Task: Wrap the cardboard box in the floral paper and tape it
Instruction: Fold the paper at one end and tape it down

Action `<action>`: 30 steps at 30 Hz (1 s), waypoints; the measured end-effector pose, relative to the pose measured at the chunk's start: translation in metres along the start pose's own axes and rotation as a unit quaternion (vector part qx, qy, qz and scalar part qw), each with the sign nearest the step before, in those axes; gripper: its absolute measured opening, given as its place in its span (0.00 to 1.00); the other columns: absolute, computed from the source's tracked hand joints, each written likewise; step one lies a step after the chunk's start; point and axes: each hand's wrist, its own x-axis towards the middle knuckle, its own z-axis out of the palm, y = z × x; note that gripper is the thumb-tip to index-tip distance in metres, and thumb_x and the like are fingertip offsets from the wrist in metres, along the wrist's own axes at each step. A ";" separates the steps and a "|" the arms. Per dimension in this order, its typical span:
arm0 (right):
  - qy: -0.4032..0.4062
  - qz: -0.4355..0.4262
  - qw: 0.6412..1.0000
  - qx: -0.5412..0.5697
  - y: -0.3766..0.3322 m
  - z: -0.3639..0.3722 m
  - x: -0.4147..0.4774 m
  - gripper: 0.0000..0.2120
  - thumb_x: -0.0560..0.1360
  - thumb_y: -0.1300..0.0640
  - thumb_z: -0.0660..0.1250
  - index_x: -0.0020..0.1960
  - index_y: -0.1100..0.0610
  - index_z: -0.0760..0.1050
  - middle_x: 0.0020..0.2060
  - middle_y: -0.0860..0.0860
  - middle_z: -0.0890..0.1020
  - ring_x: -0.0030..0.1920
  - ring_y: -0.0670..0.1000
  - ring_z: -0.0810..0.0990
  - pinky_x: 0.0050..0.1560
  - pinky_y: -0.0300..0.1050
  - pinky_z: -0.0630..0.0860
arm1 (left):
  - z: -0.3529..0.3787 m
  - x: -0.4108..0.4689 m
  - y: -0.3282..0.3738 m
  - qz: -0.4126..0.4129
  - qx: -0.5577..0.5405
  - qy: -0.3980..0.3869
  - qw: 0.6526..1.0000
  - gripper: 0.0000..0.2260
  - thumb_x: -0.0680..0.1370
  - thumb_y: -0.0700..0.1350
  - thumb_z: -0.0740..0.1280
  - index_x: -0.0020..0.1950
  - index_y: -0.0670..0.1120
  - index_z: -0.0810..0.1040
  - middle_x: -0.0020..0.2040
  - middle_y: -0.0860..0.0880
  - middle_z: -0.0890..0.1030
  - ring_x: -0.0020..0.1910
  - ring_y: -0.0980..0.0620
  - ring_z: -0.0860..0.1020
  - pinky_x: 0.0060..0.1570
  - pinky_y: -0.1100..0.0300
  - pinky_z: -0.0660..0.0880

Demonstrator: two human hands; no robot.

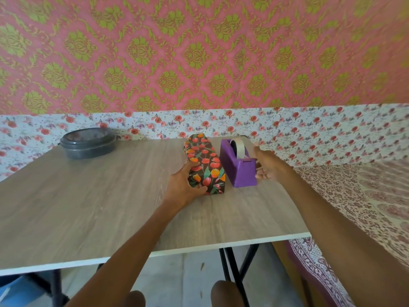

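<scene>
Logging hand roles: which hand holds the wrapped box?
The left hand grips the floral-wrapped box; the right hand is beside the purple tape dispenser.

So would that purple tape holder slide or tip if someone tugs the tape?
Probably not tip: the tape holder is low with a long base. It looks chunky, so likely heavy for its size. On the smooth table it might slide a little.

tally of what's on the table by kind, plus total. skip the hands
Floral-wrapped box: 1
Purple tape dispenser, with its roll loaded: 1
Grey lidded container: 1
Total: 3
</scene>
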 end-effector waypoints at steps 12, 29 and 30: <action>-0.103 0.157 0.958 0.217 -0.030 -0.013 0.007 0.29 0.80 0.40 0.60 0.70 0.62 0.71 0.46 0.58 0.75 0.65 0.67 0.67 0.62 0.68 0.74 | -0.003 -0.003 0.003 0.005 -0.005 0.003 1.000 0.34 0.70 0.52 0.78 0.72 0.54 0.67 0.66 0.52 0.77 0.54 0.59 0.75 0.59 0.64 0.72; -0.061 0.017 0.925 0.375 -0.004 0.002 -0.001 0.27 0.82 0.43 0.59 0.78 0.48 0.56 0.57 0.62 0.81 0.71 0.65 0.65 0.62 0.79 0.64 | -0.005 -0.008 0.010 -0.007 -0.003 0.004 1.000 0.34 0.70 0.52 0.77 0.72 0.54 0.66 0.68 0.51 0.76 0.62 0.51 0.77 0.61 0.58 0.74; -0.057 0.013 0.921 0.385 0.000 0.004 -0.001 0.27 0.81 0.43 0.60 0.77 0.48 0.57 0.54 0.63 0.82 0.69 0.65 0.67 0.63 0.78 0.64 | -0.005 -0.008 0.010 -0.007 -0.003 0.004 1.000 0.34 0.70 0.52 0.77 0.73 0.54 0.66 0.68 0.51 0.76 0.63 0.51 0.77 0.61 0.59 0.74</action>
